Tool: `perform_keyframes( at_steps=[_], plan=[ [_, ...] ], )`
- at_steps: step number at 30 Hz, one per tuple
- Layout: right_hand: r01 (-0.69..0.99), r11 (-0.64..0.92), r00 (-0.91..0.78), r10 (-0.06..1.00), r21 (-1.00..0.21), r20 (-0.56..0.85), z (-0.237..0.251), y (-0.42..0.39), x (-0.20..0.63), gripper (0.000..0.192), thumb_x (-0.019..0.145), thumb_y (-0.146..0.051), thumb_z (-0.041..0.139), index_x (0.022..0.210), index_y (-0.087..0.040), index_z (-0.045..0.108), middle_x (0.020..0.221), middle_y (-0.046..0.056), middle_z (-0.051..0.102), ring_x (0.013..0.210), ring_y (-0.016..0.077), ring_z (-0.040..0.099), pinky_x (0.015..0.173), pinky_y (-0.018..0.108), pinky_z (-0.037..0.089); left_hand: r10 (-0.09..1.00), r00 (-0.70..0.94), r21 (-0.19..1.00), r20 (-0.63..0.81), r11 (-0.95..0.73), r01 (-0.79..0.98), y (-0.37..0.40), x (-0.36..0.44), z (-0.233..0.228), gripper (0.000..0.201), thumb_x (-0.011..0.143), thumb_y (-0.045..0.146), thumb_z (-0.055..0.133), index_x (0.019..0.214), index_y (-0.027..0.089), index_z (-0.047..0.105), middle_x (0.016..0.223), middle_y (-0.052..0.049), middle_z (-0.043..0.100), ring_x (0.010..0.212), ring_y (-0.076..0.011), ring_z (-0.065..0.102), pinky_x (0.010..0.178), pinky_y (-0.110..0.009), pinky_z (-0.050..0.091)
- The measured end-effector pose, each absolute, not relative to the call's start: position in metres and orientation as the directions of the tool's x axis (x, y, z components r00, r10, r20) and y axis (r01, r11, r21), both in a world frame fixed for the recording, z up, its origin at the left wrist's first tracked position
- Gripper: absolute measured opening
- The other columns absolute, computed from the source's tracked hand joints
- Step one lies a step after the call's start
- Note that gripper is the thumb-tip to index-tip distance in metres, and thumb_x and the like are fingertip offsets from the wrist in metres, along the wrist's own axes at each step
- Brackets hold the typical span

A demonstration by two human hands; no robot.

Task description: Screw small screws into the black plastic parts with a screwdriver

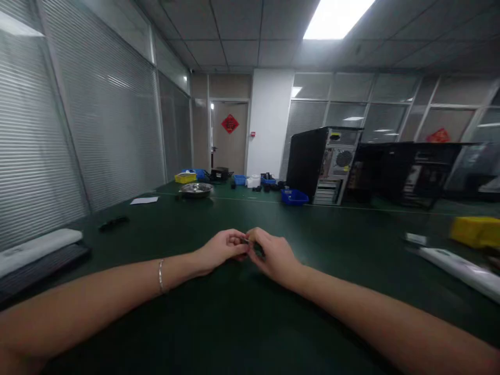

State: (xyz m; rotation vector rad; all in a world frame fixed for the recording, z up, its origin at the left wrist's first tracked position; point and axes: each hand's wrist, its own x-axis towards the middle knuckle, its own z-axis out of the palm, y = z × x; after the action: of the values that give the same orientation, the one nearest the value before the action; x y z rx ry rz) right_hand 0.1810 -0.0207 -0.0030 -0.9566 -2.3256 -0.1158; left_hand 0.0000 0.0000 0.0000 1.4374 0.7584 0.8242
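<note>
Over the middle of the dark green table (234, 317), my two hands meet fingertip to fingertip. My left hand (222, 250), with a silver bracelet (160, 276) on its wrist, is closed in a pinch. My right hand (275, 258) is pinched too, its thumb and fingers curled toward the left fingertips. Between them shows a small, thin, greyish object (245, 240). Its kind is too small to make out, and the fingers hide most of it.
At left lie a keyboard (42, 271), a dark object (114, 223) and white paper (144, 200). A metal bowl (196, 190), a blue bin (294, 197) and a computer tower (326, 164) stand farther back. A white strip (461, 268) and yellow bin (476, 232) are at right.
</note>
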Motion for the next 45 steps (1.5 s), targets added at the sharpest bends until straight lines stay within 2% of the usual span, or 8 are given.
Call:
perform_keyframes(
  at_steps=[7,11,14,19,24,29,38,45],
  plan=[
    [0.625,0.757,-0.548,0.598,-0.188,0.585,0.004,-0.026,0.178,0.011,0.086,-0.018,0.047,0.097,-0.022,0.046,0.106,0.005,0.057,0.077,0.0144,0.057,0.063,0.024,0.044,0.821,0.571,0.998,0.031,0.004,-0.061,0.001,-0.006,0.003,0.023,0.077,0.024,0.063,0.095,0.011,0.064,0.095,-0.008,0.063,0.083,-0.0147,0.057,0.078,-0.029,0.043],
    [0.597,0.771,-0.535,0.590,-0.224,0.605,0.006,-0.027,0.181,0.010,0.085,-0.015,0.046,0.094,-0.022,0.046,0.112,0.005,0.056,0.082,0.0149,0.058,0.066,0.025,0.044,0.833,0.526,0.982,0.172,-0.189,-0.021,0.019,-0.011,0.002,0.024,0.078,0.024,0.061,0.099,0.013,0.062,0.098,-0.007,0.062,0.089,-0.0172,0.057,0.080,-0.031,0.044],
    [0.575,0.777,-0.513,0.587,-0.256,0.626,0.004,-0.026,0.184,0.014,0.083,-0.011,0.046,0.092,-0.021,0.047,0.107,0.005,0.057,0.083,0.0152,0.057,0.068,0.025,0.044,0.895,0.347,0.956,0.282,-0.292,-0.026,0.052,-0.025,-0.002,0.019,0.079,0.022,0.060,0.096,0.012,0.061,0.091,-0.007,0.063,0.084,-0.0166,0.058,0.079,-0.031,0.047],
    [0.562,0.772,-0.519,0.608,-0.297,0.601,0.002,-0.023,0.188,0.018,0.079,-0.007,0.048,0.091,-0.021,0.048,0.098,0.004,0.057,0.083,0.0154,0.056,0.072,0.026,0.044,0.964,0.000,0.963,0.264,-0.264,-0.053,0.114,-0.082,-0.008,0.015,0.085,0.021,0.051,0.088,0.010,0.059,0.081,-0.009,0.064,0.072,-0.0152,0.062,0.070,-0.029,0.050],
    [0.568,0.750,-0.508,0.643,-0.339,0.572,-0.001,-0.017,0.190,0.017,0.078,-0.008,0.051,0.089,-0.020,0.050,0.093,0.003,0.056,0.080,0.0147,0.054,0.071,0.026,0.044,0.921,-0.279,0.959,0.272,-0.285,-0.007,0.148,-0.148,-0.009,0.022,0.087,0.025,0.043,0.086,0.009,0.059,0.067,-0.004,0.058,0.053,-0.0094,0.053,0.051,-0.020,0.043],
    [0.562,0.741,-0.503,0.659,-0.368,0.558,-0.004,-0.014,0.190,0.016,0.078,-0.008,0.052,0.088,-0.020,0.051,0.088,0.002,0.056,0.078,0.0143,0.053,0.070,0.026,0.043,0.867,-0.410,0.956,0.283,-0.292,0.041,0.161,-0.175,-0.012,0.020,0.082,0.026,0.046,0.076,0.010,0.058,0.058,0.000,0.053,0.046,-0.0087,0.045,0.046,-0.018,0.036],
    [0.557,0.750,-0.532,0.653,-0.358,0.540,-0.001,-0.017,0.191,0.018,0.076,-0.006,0.052,0.089,-0.019,0.053,0.088,0.002,0.056,0.077,0.0140,0.053,0.069,0.025,0.043,0.876,-0.393,0.960,0.279,-0.259,0.104,0.152,-0.165,-0.003,0.022,0.075,0.033,0.053,0.067,0.012,0.056,0.052,0.000,0.051,0.046,-0.0108,0.043,0.046,-0.021,0.034],
    [0.629,0.667,-0.471,0.736,-0.400,0.486,-0.002,-0.016,0.190,0.016,0.081,-0.015,0.053,0.096,-0.021,0.052,0.091,0.002,0.058,0.075,0.0146,0.055,0.067,0.027,0.043,0.953,-0.153,0.958,0.260,-0.235,0.163,0.134,-0.131,-0.006,0.032,0.078,0.041,0.049,0.080,0.010,0.059,0.056,0.001,0.050,0.048,-0.0106,0.045,0.047,-0.022,0.035]
  ],
)
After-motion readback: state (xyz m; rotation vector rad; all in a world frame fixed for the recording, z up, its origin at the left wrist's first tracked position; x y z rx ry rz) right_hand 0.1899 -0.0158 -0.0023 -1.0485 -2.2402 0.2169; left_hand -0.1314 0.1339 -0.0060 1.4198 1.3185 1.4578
